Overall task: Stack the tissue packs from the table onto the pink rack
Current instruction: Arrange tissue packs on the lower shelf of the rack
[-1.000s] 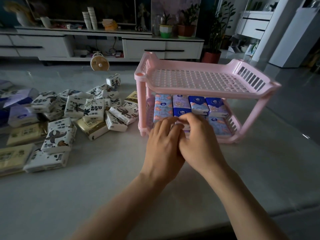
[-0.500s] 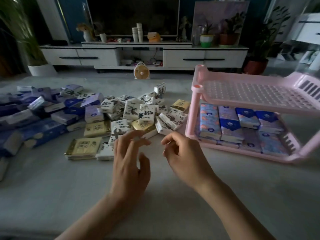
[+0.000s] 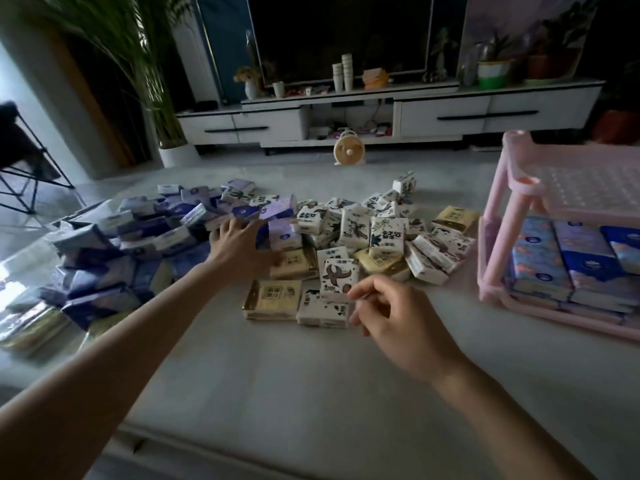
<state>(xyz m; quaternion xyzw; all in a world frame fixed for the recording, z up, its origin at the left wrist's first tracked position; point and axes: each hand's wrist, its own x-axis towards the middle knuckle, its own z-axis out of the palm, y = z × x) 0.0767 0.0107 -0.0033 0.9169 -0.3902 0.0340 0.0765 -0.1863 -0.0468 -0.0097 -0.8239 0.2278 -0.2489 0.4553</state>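
Note:
A big heap of tissue packs covers the table: purple and blue ones (image 3: 114, 258) at the left, white patterned ones (image 3: 384, 233) and yellow ones (image 3: 272, 299) in the middle. My left hand (image 3: 239, 247) reaches far out with spread fingers over the purple packs at the heap's middle; I cannot tell whether it touches them. My right hand (image 3: 398, 317) hovers with loosely curled fingers beside a white pack (image 3: 337, 277) and holds nothing. The pink rack (image 3: 519, 202) stands at the right. Blue packs (image 3: 585, 258) fill its lower shelf; its top shelf is bare as far as shown.
The pale table (image 3: 311, 393) runs toward me below the heap. Beyond it stand a white TV cabinet (image 3: 443, 116), a small round fan (image 3: 349, 153) on the floor, a potted palm (image 3: 152, 81) and a black chair (image 3: 20, 157) at the far left.
Both hands left the rack's lower shelf and moved left. My left hand has stretched out to the purple packs, my right hand now hangs by the white ones. The view swung left.

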